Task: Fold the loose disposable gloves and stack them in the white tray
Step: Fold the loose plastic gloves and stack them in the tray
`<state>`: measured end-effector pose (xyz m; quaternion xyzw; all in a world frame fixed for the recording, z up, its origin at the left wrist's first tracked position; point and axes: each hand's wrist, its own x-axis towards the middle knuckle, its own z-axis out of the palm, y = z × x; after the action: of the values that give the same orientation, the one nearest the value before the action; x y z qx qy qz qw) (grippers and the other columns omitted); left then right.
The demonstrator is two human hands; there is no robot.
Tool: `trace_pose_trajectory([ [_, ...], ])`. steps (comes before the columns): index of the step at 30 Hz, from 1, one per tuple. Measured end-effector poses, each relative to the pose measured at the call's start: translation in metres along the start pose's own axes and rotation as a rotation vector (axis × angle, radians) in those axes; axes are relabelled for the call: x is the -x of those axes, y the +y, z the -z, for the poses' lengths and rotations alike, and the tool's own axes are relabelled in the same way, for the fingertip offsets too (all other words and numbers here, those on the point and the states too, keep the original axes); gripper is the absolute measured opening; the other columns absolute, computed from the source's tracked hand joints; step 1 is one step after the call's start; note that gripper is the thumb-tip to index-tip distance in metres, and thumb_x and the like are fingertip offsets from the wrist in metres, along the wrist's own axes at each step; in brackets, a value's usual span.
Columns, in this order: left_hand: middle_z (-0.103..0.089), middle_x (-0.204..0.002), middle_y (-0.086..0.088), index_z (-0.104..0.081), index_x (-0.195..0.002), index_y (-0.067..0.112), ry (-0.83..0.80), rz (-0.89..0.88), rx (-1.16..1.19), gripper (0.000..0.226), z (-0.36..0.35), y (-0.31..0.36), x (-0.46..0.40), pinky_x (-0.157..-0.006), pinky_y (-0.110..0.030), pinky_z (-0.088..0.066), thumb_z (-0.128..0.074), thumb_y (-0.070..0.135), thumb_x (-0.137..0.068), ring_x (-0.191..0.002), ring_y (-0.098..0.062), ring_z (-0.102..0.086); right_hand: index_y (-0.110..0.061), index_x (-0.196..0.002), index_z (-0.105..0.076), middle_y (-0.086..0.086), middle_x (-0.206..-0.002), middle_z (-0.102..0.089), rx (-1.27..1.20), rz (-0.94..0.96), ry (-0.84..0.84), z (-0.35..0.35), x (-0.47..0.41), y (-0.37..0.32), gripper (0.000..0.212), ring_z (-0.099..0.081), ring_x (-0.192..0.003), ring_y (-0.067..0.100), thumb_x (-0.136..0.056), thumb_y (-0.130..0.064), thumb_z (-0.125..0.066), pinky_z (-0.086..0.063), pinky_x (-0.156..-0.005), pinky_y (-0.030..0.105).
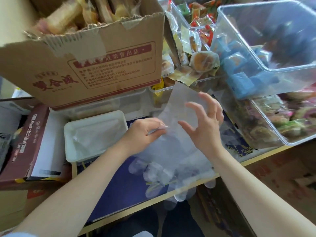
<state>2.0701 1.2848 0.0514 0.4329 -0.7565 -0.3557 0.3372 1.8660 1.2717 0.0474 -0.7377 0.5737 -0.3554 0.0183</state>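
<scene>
Clear glove [172, 144] pinched by left hand [145, 134] near desk front edge; right hand [203, 122] spread, fingers apart above it. White tray [71, 139] just left.

Tray [95, 117] sits on table [119, 182], left of both hands. Loose gloves [171, 161] lie right of tray, fingers hanging over the near table edge. Cardboard box [95, 62] behind tray; clear bins [266, 40] (stacked, holding packaged snacks) far right.
</scene>
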Motion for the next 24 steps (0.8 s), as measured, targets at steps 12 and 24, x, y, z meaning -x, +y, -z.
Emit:
trace_pose_trajectory([
  [12,-0.073,-0.091,0.011,-0.072,-0.092,0.02,0.09,0.432,0.45,0.012,0.037,0.004,0.017,-0.078,-0.01,-0.044,-0.062,0.019,-0.085,-0.089,0.0,-0.065,-0.013,-0.07,-0.06,-0.006,-0.057,-0.054,-1.022,-0.718,-0.371,0.022,-0.025,-0.01,0.023,-0.047,-0.051,0.009,-0.093,-0.018,-0.056,-0.039,-0.05,0.022],
  [24,-0.066,-0.087,0.004,-0.067,-0.097,0.014,0.707,0.672,0.374,0.016,0.049,-0.003,0.003,-0.074,-0.022,-0.048,-0.054,0.023,-0.095,-0.08,-0.009,-0.059,-0.013,-0.075,-0.056,-0.004,-0.06,-0.054,-0.365,-0.536,-0.053,0.035,-0.014,-0.035,0.017,-0.049,-0.052,0.012,-0.091,-0.018,-0.057,-0.039,-0.051,0.02],
])
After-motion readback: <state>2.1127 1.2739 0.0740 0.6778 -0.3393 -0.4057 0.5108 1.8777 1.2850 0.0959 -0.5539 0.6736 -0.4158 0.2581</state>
